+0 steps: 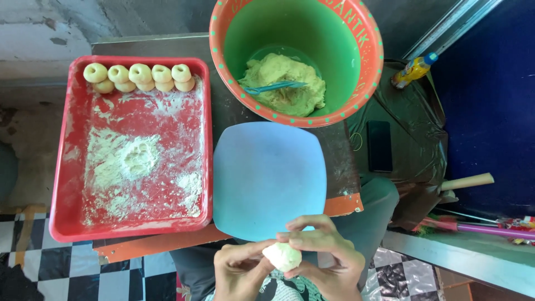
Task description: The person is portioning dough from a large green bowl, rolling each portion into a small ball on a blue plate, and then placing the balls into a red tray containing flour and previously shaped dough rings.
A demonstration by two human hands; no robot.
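**A ball of dough between our hands**

We held a small pale dough ball (282,256) at the near edge of the low table (223,114), just off its front and above our lap. Our left hand (241,273) cupped it from the left with the fingers curled narrow against it, and our right hand (323,256) closed over it from the right, fingertips pressed on its top and side, so both hands gripped the one lump.

Just beyond our hands a light blue square plate (267,173) lay at the table's front edge, bare. At the far right corner stood a large basin (356,56) (orange outside, green inside) with a mass of dough (284,83) in its bottom and a blue spoon (273,87) lying across it. Along the left side sat a red tray (72,184) dusted with flour (134,159), and at its far edge a row of ring-shaped dough pieces (139,77) touched one another. Off the table's right edge lay a dark phone (379,146), and farther off a yellow bottle (413,69).
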